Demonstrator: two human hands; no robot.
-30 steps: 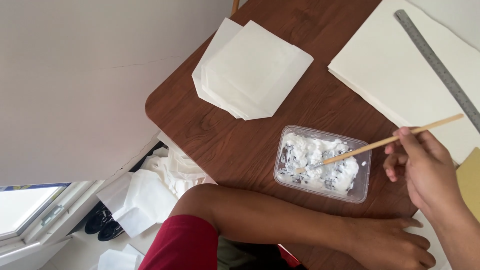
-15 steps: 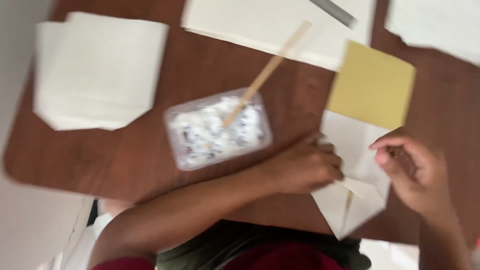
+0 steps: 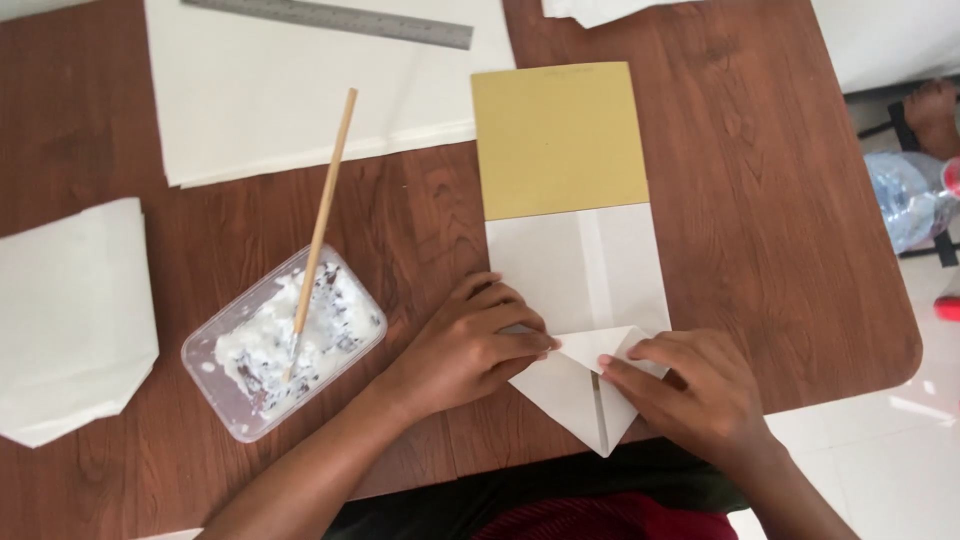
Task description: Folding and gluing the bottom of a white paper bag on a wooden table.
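A folded white paper piece (image 3: 585, 290) lies on the brown table (image 3: 760, 200), its near end folded into a point. A mustard-yellow card (image 3: 558, 140) sticks out of its far end. My left hand (image 3: 470, 345) presses its fingertips on the left flap of the fold. My right hand (image 3: 690, 395) pinches the right flap beside it. To the left, a clear plastic tub (image 3: 275, 345) holds white paste, with a wooden stick (image 3: 322, 225) leaning in it.
A large cream sheet (image 3: 300, 90) with a metal ruler (image 3: 325, 20) on it lies at the far side. A stack of white paper (image 3: 70, 310) sits at the left. Right of the table are a plastic bottle (image 3: 905, 195) and someone's foot (image 3: 930, 110) on the floor.
The view swung from the paste tub to the folded paper. My right hand let go of the stick, which now rests in the tub. Both hands came onto the paper's fold.
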